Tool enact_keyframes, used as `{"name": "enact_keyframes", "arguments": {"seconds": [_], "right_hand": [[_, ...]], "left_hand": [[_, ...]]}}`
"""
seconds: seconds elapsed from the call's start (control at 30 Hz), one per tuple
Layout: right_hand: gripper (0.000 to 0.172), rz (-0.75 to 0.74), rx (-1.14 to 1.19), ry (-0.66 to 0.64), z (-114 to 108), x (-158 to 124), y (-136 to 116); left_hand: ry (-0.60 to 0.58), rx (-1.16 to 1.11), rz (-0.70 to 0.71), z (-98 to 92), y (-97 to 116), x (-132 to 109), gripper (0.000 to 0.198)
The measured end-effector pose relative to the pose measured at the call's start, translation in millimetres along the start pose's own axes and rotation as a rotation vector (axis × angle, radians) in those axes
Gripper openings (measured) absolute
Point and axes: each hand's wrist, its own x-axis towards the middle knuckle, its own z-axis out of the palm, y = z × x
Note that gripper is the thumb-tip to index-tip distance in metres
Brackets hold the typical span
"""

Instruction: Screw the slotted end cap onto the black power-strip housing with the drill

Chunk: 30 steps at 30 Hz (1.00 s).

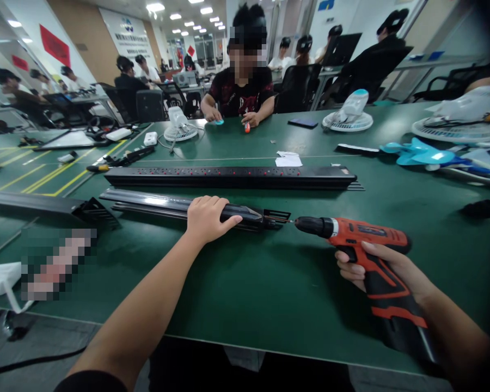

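Note:
My left hand is closed over a long black power strip housing that lies across the green table, pressing it down near its right end. My right hand grips the handle of an orange and black cordless drill. The drill's bit touches the housing's right end cap. A second, longer black power strip with red switches lies parallel just behind.
A person sits across the table with hands on small parts. Small white fans, blue fan blades, a paper slip, a phone and a yellow-handled screwdriver lie around. Other people work at desks behind.

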Motion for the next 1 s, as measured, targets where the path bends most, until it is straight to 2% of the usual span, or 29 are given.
{"name": "enact_keyframes", "arguments": {"seconds": [1.0], "right_hand": [[0.034, -0.010, -0.009, 0.009, 2.3, -0.9, -1.2]], "left_hand": [[-0.021, -0.031, -0.005, -1.1, 0.2, 0.8, 0.060]]}}
